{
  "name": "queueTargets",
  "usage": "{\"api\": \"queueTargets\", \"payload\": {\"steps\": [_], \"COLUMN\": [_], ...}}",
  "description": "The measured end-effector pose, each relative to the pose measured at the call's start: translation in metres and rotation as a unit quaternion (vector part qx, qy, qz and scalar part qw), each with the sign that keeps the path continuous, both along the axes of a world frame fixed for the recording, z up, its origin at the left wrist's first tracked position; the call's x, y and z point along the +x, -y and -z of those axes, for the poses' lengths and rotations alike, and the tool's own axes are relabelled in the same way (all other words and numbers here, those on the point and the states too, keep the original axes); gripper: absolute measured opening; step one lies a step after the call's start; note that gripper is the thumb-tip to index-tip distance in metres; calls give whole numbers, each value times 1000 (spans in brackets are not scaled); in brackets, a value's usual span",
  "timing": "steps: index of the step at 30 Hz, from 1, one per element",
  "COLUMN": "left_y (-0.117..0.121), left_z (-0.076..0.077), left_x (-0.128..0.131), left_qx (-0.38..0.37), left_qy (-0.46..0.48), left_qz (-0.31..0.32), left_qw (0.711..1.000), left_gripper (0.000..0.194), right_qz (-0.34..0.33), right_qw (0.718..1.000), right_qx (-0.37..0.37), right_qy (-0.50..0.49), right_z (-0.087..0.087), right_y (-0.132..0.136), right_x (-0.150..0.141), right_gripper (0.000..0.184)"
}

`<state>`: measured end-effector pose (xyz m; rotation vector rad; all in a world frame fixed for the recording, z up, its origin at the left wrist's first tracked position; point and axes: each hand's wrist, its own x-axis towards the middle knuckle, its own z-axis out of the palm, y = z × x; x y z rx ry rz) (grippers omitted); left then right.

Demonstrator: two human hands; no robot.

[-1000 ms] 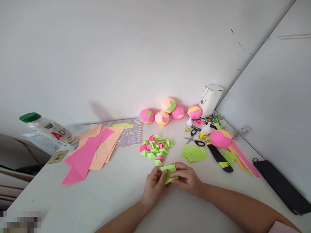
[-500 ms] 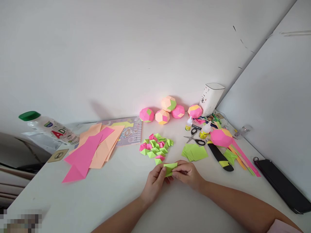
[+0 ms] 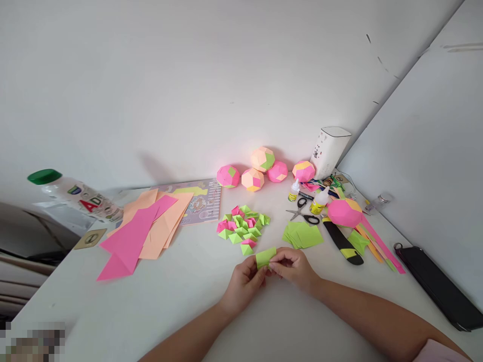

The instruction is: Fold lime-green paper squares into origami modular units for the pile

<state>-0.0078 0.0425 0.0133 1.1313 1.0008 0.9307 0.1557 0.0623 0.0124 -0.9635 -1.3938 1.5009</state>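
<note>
Both hands meet low in the middle of the white table (image 3: 181,301), pinching a small folded green paper (image 3: 265,257). My left hand (image 3: 244,283) grips its lower left end with closed fingers. My right hand (image 3: 292,267) pinches its right end. Just beyond the hands lies a pile of small folded green and pink paper units (image 3: 243,227). To the right of that pile sits a stack of green paper squares (image 3: 302,235).
Pink and orange sheets (image 3: 145,229) and a printed booklet (image 3: 199,202) lie at left, by a green-capped bottle (image 3: 71,193). Several paper balls (image 3: 263,168) line the wall. Scissors (image 3: 303,213), glue bottles (image 3: 319,202), a pink ball (image 3: 344,212), paper strips and a black case (image 3: 437,289) lie right.
The green paper has been folded narrower, from a wider flap into a small strip, and both hands have lifted slightly toward the pile.
</note>
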Motion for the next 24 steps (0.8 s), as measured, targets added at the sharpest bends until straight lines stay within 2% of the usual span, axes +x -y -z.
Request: {"api": "queueTargets", "payload": {"steps": [11, 16, 21, 24], "left_y": [0, -1, -3, -3], "left_z": [5, 5, 5, 3], "left_x": [-1, -2, -2, -2], "left_qx": [10, -2, -19, -22], "left_qy": [-6, -2, 20, 28], "left_qz": [8, 6, -10, -15], "left_qw": [1000, 1000, 1000, 999], "left_gripper": [22, 25, 28, 31], "right_qz": [-1, 4, 18, -22], "right_qw": [1000, 1000, 999, 999], "right_qx": [9, -11, -44, -39], "right_qy": [16, 16, -21, -6], "right_z": [1, 8, 11, 6], "right_y": [1, 1, 0, 0], "right_x": [1, 2, 1, 0], "right_gripper": [12, 13, 35, 22]}}
